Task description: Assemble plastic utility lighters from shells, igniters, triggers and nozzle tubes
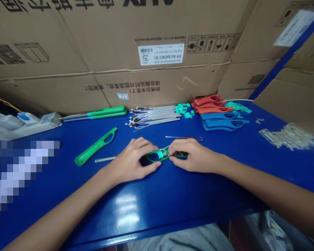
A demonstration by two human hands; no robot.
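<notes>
A green lighter handle half (pixel 154 160) lies crosswise on the table between my hands, its finger loop towards the left. My left hand (pixel 136 158) grips its loop end, thumb below and fingers above. A silver metal tube (pixel 104 159) sticks out to the left from under that hand. Over the handle's middle show a teal trigger piece (pixel 160 154) and a thin white wire (pixel 163 151). My right hand (pixel 195 155) is closed in a pinch at the wire and the handle's right part; its fingertips hide what they hold. Left of my hands rests another green handle half (pixel 95 148).
Behind my hands lies a thin screwdriver (pixel 183 138). Further back are metal tubes with wires (pixel 159 113), teal triggers (pixel 184 109), red handle halves (pixel 208 101), blue handle halves (pixel 222 124) and green-handled lighters (pixel 108 111). Clear plastic parts (pixel 288 136) lie right; a power strip (pixel 36 127) left.
</notes>
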